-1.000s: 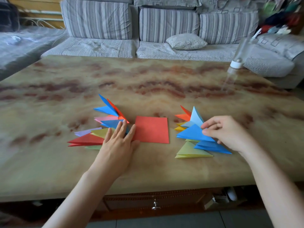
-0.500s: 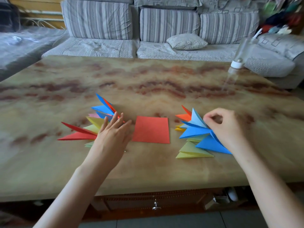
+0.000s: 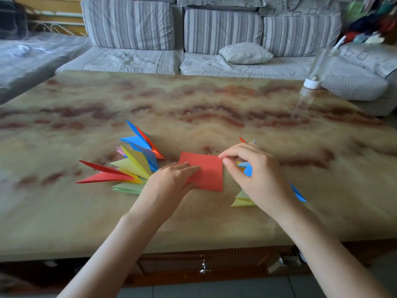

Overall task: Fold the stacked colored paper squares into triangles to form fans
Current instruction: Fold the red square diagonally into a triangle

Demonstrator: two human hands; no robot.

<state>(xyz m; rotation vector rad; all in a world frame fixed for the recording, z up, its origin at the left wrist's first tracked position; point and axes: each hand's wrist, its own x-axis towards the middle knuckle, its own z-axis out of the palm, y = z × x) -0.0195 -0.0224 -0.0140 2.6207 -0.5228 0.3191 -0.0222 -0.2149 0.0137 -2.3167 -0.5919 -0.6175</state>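
Soft daylight, weak shadows, dull sheen on the table (image 3: pixel 193 108); corners blur, the far bottle (image 3: pixel 310 83) smeared.

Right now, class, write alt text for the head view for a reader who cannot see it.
Two hands work a red paper square on a marbled table: the left hand rests flat on its left side, the right hand reaches its far right corner with thumb and forefinger. A left fan and a right fan of folded coloured triangles flank it.
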